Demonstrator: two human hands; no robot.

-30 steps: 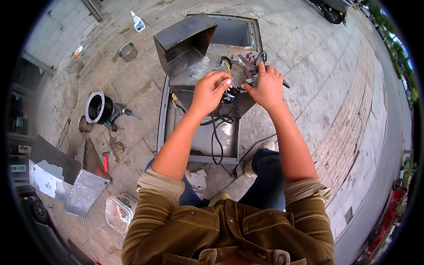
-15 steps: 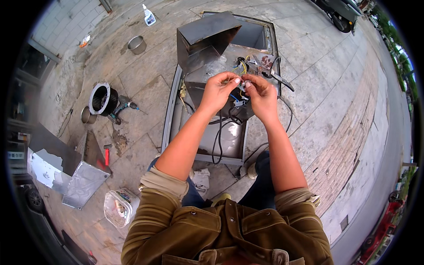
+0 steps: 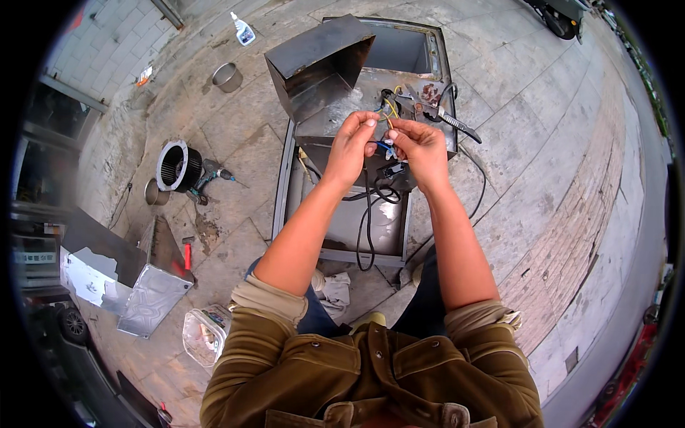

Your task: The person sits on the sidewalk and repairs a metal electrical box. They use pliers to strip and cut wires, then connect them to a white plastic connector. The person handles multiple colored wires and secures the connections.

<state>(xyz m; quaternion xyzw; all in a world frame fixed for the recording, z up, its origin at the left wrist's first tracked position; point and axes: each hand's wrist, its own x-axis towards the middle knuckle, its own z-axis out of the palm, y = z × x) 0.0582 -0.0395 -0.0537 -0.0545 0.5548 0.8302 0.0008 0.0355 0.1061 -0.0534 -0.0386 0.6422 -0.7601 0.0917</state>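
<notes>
My left hand (image 3: 348, 148) and my right hand (image 3: 422, 151) meet fingertip to fingertip above a dirty metal appliance housing (image 3: 314, 132). Both are closed in a pinch on thin wire. A yellow wire (image 3: 392, 108) runs up from my right fingertips to the wiring behind, while my left thumb and forefinger grip a thin wire end beside it. Just below the fingers hang a blue wire (image 3: 384, 145) and a small black part (image 3: 391, 170). To the right of the wiring, pliers (image 3: 457, 124) with dark and light handles lie on the housing.
Black cable (image 3: 368, 235) loops over the housing's near frame. On the left pavement are a fan drum (image 3: 178, 165), a cordless drill (image 3: 207, 180), a red-handled hammer (image 3: 188, 255), bent sheet metal (image 3: 153, 296) and a plastic tub (image 3: 203, 339). A metal bowl (image 3: 227, 77) and spray bottle (image 3: 242, 30) stand farther off.
The view has shifted slightly. My fingertips have moved a little apart, and the yellow wire now shows between them. The black part below has turned.
</notes>
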